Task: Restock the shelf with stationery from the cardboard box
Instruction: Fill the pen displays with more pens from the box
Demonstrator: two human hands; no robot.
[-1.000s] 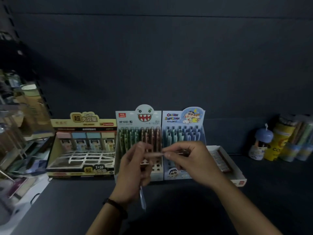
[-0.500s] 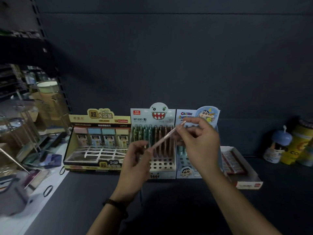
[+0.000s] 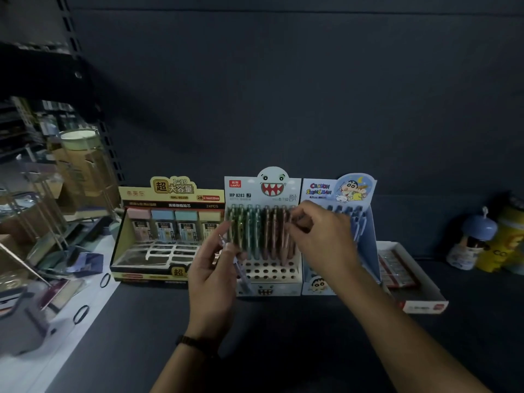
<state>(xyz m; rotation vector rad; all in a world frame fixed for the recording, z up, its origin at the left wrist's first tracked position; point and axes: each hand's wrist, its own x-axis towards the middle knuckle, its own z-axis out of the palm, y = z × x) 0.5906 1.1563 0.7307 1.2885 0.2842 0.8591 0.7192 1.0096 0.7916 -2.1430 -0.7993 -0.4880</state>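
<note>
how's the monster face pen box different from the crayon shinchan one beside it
The monster-face box has a white toothy header; the Crayon Shin-chan box has a blue cartoon header. The monster-face box holds green and pinkish pens, the Crayon Shin-chan box blue pens. Empty holes show in the monster-face box's front rows; the right hand hides much of the Crayon Shin-chan box's rows. Both stand upright, side by side.

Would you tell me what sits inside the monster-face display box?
Green and pink pens fill its back rows; front holes show empty. The right hand covers the rightmost pens.
</note>
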